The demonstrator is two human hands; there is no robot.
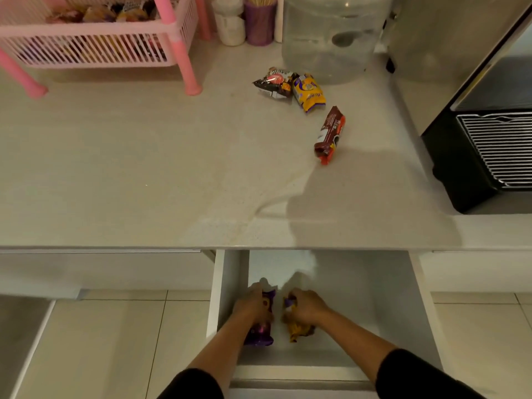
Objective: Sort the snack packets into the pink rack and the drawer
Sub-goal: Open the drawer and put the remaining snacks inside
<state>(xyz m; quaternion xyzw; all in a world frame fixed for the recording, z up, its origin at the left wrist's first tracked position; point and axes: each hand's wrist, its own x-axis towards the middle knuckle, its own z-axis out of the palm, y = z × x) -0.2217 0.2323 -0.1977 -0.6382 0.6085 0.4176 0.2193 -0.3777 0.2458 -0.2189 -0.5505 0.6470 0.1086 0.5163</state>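
Both my hands are down inside the open white drawer [397, 300] below the counter edge. My left hand [252, 308] grips a purple snack packet [260, 334] against the drawer floor. My right hand [306, 308] grips a yellow snack packet [299, 331] beside it. On the counter lie three more packets: a dark one [273, 83], a yellow and purple one [309, 92] touching it, and a brown and orange one [329, 133] a little nearer. The pink rack [95, 47] stands at the far left with several packets in its baskets.
A large clear water bottle [331, 36], a white jar [230, 21] and a purple cup of sticks [260, 20] stand at the back. A black and steel appliance [489, 133] fills the right side. Tiled floor [115, 341] lies left of the drawer.
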